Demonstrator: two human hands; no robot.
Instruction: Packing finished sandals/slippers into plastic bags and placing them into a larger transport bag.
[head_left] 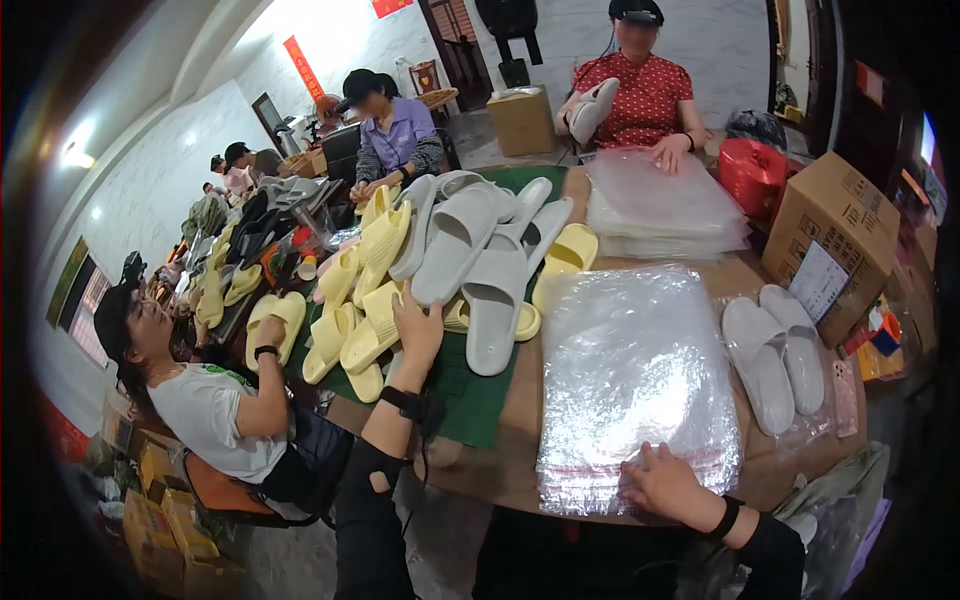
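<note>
My left hand point(418, 332) reaches into the slipper pile and grips the near end of a grey slipper point(452, 250), its thumb at the edge. Another grey slipper point(492, 310) lies just right of it, and several yellow slippers point(372, 325) are heaped on the left. My right hand point(668, 482) rests with fingers spread on the near edge of a stack of clear plastic bags point(630, 370). Beyond that stack lies a second pile of clear bags point(660, 205). A pair of grey slippers point(772, 355) sits to the right of the bags.
A cardboard box point(835, 235) and a red roll point(750, 175) stand at the table's right. Across the table, a person in red point(640, 110) holds a grey slipper. A person in purple point(400, 130) and one in white point(215, 410) handle slippers at the left.
</note>
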